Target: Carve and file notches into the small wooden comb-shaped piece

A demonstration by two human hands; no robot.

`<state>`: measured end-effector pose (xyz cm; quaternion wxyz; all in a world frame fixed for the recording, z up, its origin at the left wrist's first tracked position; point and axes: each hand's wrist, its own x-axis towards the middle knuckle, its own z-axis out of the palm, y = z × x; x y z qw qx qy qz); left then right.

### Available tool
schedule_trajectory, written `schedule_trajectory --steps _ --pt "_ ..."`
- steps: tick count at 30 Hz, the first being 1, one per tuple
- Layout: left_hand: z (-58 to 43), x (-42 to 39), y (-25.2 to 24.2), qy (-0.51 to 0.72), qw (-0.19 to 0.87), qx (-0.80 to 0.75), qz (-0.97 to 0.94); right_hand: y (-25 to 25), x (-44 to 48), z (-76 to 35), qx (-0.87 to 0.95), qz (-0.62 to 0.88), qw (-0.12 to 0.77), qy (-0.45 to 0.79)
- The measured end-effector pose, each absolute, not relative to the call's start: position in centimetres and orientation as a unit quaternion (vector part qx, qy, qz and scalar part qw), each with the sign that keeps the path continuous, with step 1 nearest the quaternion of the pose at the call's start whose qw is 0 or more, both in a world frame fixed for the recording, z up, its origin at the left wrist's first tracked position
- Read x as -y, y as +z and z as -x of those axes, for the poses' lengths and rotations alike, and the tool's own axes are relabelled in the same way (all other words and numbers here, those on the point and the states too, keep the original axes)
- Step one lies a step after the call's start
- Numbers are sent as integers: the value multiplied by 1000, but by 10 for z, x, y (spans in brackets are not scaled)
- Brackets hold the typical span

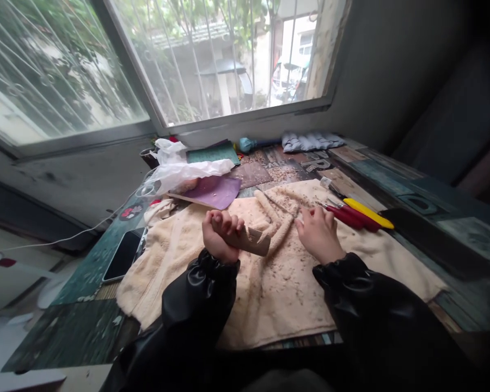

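Observation:
My left hand is wrapped round a short, thick piece of wood, with pale cut marks near its lower right end. To its right, my right hand is low over the beige towel, its fingers bent together at the fold. Whatever those fingertips hold, if anything, is hidden. A thin dark strip lies on the towel just left of them. Wood shavings are scattered over the cloth between and below both hands. Red-handled tools and a yellow-handled tool lie right beside my right hand.
Behind the towel are a purple sheet, a white plastic bag and a green mat. A phone rests at the left table edge. Grey padded packaging lies by the window wall. A long black object is at right.

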<state>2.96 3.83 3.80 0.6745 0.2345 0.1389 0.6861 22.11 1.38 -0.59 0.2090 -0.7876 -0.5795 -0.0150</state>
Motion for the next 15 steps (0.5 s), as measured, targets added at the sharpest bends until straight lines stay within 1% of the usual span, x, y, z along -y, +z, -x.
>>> schedule_trajectory --steps 1,2,3,4,6,8,10,12,13,15 --pt "-29 -39 39 688 674 -135 -232 -3 -14 -216 598 763 245 -1" --pt "-28 -40 39 691 672 -132 -230 1 -13 -211 625 725 287 47" --pt "-27 -40 40 694 670 -131 -228 5 -13 -205 653 672 325 127" --pt "-27 -40 41 699 665 -131 -227 10 -12 -200 677 604 349 234" --pt "-25 -41 42 711 650 -130 -234 19 -12 -190 680 483 361 418" --pt "-25 -42 40 718 635 -128 -253 23 -14 -183 657 422 368 505" --pt "-24 -44 35 718 626 -132 -274 23 -19 -181 643 408 367 534" --pt "-22 -47 29 704 630 -148 -292 19 -28 -183 644 414 358 535" --pt "-20 -49 25 690 639 -156 -302 16 -32 -185 649 420 362 521" --pt "-14 -53 18 631 681 -166 -333 8 -41 -190 660 423 402 473"
